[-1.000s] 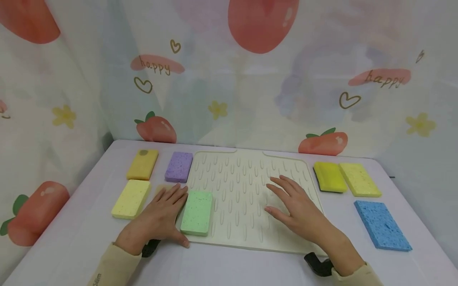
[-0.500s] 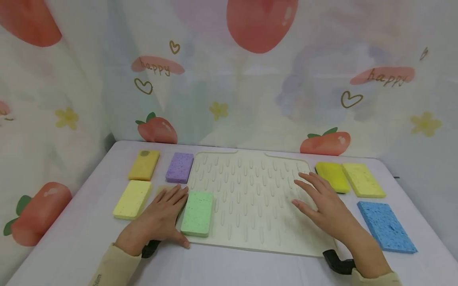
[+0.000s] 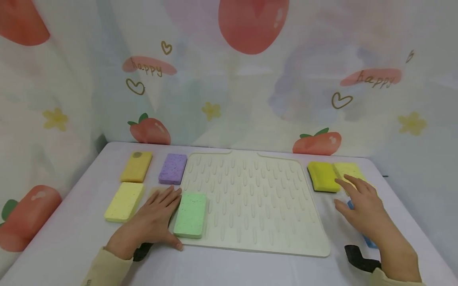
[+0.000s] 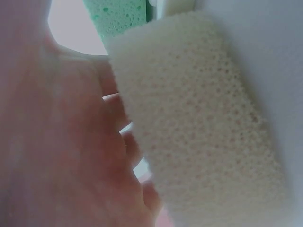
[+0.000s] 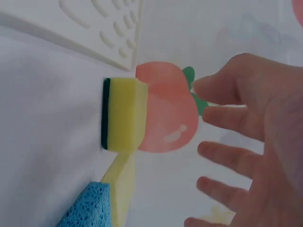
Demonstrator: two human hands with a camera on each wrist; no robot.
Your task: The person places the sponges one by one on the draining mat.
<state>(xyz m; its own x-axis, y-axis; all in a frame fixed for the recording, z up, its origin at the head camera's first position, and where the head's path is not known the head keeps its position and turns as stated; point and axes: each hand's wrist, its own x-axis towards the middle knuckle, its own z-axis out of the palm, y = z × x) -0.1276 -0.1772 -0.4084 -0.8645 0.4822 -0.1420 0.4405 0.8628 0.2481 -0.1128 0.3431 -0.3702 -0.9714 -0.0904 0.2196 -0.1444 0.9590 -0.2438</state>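
Note:
A pale green sponge (image 3: 191, 215) lies on the left edge of a cream ribbed mat (image 3: 261, 210). Just left of it, my left hand (image 3: 150, 222) spreads with its thumb and fingers straight, fingertips near the mat's edge. Partly hidden beneath that hand is a beige porous sponge (image 4: 194, 118), seen close up beside the palm in the left wrist view. Held over the table's right side, my right hand (image 3: 366, 208) has nothing in its loosely parted fingers. In the head view it covers most of a blue sponge (image 5: 90, 208) and overlaps a pale yellow sponge (image 3: 348, 170).
A bright yellow sponge with a dark scouring layer (image 3: 322, 176) lies right of the mat. On the left are a purple sponge (image 3: 173, 169), a tan-yellow sponge (image 3: 137, 167) and a speckled pale yellow sponge (image 3: 124, 201). A printed curtain (image 3: 232, 91) stands behind the table.
My right hand has moved right, from above the mat to above the blue sponge. The left hand stays in place, and the head view has shifted slightly.

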